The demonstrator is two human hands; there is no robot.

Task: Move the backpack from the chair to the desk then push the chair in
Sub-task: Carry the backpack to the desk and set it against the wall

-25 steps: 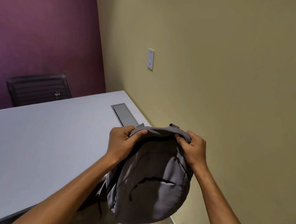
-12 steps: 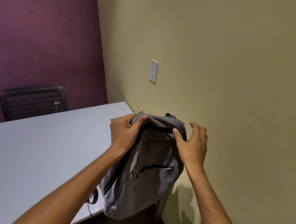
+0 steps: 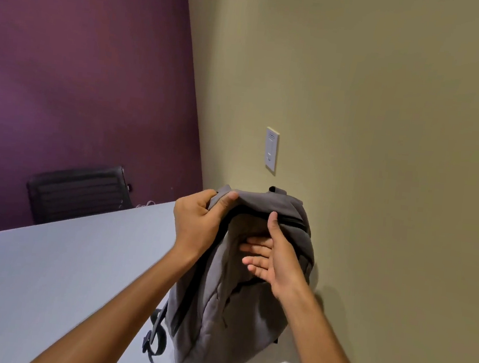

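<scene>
The grey backpack (image 3: 235,322) stands upright on the white desk (image 3: 44,279), near the desk's right front corner and close to the beige wall. My left hand (image 3: 198,224) pinches the top left edge of the backpack. Fingers spread, my right hand (image 3: 271,258) lies flat against the front of the bag just below its top, not gripping. A dark strap (image 3: 153,341) hangs from the bag's left side onto the desk. The chair that held the backpack is out of view.
A black office chair (image 3: 80,191) sits behind the far side of the desk against the purple wall. A white wall plate (image 3: 271,150) is on the beige wall just above the backpack. The desk surface stretches left of the bag.
The backpack rose from beside the desk's edge and now rests on the desk top. My right hand let go of the top edge and moved flat onto the bag's front.
</scene>
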